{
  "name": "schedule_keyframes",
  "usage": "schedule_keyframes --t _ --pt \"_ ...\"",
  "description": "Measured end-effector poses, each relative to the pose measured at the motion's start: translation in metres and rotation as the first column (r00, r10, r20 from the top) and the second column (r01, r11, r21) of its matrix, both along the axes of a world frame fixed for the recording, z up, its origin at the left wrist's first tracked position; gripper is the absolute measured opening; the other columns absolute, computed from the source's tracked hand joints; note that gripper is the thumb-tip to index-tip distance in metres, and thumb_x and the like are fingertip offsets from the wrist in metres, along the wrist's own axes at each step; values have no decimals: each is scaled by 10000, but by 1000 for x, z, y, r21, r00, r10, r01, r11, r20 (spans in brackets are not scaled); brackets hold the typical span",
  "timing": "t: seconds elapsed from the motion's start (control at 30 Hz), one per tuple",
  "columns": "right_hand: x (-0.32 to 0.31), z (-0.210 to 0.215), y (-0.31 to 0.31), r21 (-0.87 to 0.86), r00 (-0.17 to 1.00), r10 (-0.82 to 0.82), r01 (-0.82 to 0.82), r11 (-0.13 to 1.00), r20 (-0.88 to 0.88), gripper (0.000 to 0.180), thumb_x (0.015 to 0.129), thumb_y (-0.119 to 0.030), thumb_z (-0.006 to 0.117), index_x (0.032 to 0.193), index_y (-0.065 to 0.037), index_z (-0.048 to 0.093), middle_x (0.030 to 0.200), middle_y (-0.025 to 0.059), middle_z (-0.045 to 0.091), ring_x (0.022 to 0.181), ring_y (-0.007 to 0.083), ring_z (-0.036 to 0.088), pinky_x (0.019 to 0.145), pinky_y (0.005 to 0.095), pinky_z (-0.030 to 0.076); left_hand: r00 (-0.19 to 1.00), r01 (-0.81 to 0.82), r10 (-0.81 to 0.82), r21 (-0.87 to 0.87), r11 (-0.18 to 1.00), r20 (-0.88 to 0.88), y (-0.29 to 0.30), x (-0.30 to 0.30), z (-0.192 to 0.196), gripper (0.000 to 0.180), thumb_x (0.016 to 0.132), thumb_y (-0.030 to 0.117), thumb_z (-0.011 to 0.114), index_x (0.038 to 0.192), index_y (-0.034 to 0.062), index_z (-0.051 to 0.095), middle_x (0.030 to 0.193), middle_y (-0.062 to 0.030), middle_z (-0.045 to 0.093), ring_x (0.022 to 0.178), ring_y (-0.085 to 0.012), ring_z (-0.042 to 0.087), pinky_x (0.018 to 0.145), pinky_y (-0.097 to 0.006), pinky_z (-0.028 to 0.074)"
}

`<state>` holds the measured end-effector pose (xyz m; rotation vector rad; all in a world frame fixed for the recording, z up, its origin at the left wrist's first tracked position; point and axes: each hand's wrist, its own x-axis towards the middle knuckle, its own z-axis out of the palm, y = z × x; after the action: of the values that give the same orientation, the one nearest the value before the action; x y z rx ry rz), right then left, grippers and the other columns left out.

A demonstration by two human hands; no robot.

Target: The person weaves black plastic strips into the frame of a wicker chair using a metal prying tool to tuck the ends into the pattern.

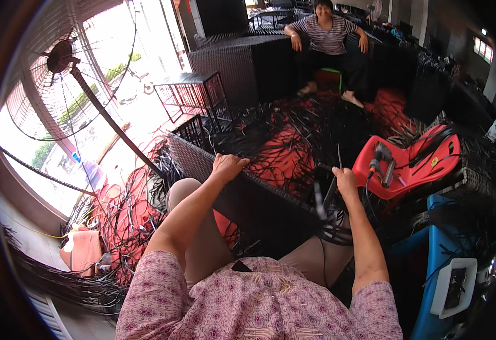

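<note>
Across my lap leans a dark woven panel (pixel 259 198) of black plastic rattan, its upper edge slanting from far left to near right. My left hand (pixel 229 168) is closed over that upper edge, fingers folded. To the right, my right hand (pixel 346 182) is closed round a thin black strip (pixel 339 152), whose end sticks up above the fist. More dark strips hang below this hand, near the panel's right end. A pale, slender thing (pixel 319 201) beside them is smeared by motion, and I cannot make out its kind.
A red plastic chair (pixel 367 148) at right holds a power tool (pixel 382 164). Loose black strips (pixel 293 141) litter the red floor covering. A standing fan (pixel 61 56) is at left, a metal frame (pixel 194 90) beyond. A person (pixel 327 34) sits at the back. A blue container (pixel 436 255) stands near right.
</note>
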<state>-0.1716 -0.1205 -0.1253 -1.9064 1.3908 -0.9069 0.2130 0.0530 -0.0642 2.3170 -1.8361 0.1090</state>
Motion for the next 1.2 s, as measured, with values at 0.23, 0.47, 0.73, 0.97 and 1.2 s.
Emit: schedule_keyframes --t 0.23,0.47,0.73,0.97,1.2 --pt "34 -35 -45 -86 996 -52 46 995 -68 547 914 -479 557 907 58 660 916 300 660 950 488 612 817 504 471 995 13 -13 2 1000 96 -10 16 -21 318 988 433 410 1063 348 707 814 -58 712 841 -288 688 783 -458 450" --pt "44 -14 -42 14 987 -81 84 996 -141 560 934 -483 529 919 61 661 921 293 667 949 465 627 819 492 474 995 11 -30 -189 982 -99 -13 10 -13 455 979 444 454 760 152 726 747 -51 697 831 -264 645 793 -413 394" --pt "49 -5 -31 -43 983 -104 99 994 -150 548 945 -470 534 924 64 656 923 298 664 948 466 625 820 486 474 987 37 -96 -408 912 -126 -5 12 -20 415 975 369 533 709 68 639 728 -61 614 784 -264 584 787 -398 385" --pt "47 -14 -28 -79 984 -101 90 993 -149 545 950 -464 526 896 68 634 901 321 644 934 496 611 796 517 466 864 111 -346 -534 838 -365 15 -64 -8 212 888 223 677 1025 62 698 957 -79 681 988 -260 629 941 -396 405" --pt "47 -19 -27 -73 976 -123 111 991 -181 560 959 -487 502 946 49 661 937 313 659 949 492 619 821 531 477 521 243 -534 -485 840 -666 7 -163 14 506 904 333 697 1283 27 560 1127 -169 663 1100 -298 610 905 -402 463"
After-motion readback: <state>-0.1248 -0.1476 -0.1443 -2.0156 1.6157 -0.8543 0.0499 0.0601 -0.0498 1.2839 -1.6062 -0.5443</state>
